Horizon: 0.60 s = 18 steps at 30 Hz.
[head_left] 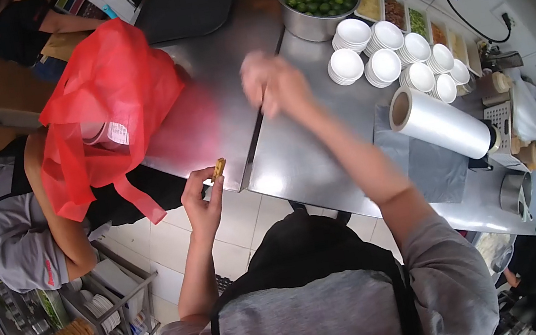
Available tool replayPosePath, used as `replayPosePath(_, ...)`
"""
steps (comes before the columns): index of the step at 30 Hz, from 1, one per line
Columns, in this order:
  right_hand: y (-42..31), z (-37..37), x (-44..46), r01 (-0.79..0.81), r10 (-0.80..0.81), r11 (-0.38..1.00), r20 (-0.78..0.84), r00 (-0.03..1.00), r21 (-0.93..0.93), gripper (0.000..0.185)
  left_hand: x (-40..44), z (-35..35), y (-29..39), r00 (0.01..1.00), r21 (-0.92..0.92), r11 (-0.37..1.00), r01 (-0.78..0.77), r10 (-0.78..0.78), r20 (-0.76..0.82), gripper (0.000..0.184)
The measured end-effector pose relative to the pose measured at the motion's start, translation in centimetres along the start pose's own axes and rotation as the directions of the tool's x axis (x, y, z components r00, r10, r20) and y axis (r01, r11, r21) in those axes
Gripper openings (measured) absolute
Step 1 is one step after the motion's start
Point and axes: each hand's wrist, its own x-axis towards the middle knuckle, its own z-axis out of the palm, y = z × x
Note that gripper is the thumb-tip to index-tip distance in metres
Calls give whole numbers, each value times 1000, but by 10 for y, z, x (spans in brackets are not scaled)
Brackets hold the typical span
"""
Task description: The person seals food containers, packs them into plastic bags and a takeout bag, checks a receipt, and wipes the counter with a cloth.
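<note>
My left hand (201, 203) is closed in a pinch on a small yellow-brown piece (218, 169) with dark marks, held upright just off the steel table's near edge. What the piece is, I cannot make out. Over the steel table (322, 152), my right hand (274, 84) is smeared by motion; its fingers and anything in them do not show clearly. A red plastic bag (108, 87) stands to the left, with a white labelled container (114, 132) showing through it. Right of my right hand are several stacks of small white bowls (384, 65).
A metal pot of green limes (317, 0) stands at the back, beside food trays (396, 12). A large roll of clear plastic (440, 123) lies at right. At left, a co-worker's arm (58, 208) is close to the bag. A rack (106, 319) stands below.
</note>
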Motion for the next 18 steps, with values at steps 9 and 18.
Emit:
replayPosePath(9,99,-40,36,-168,-85,654,-292,953,-738,17,-14,1,1,999,5,1000,30,-30,28,14)
replayPosePath(18,-9,-52,30,215,65,374,256,964,-902,16,6,-4,-4,999,-5,1000,10,-10,-48,12)
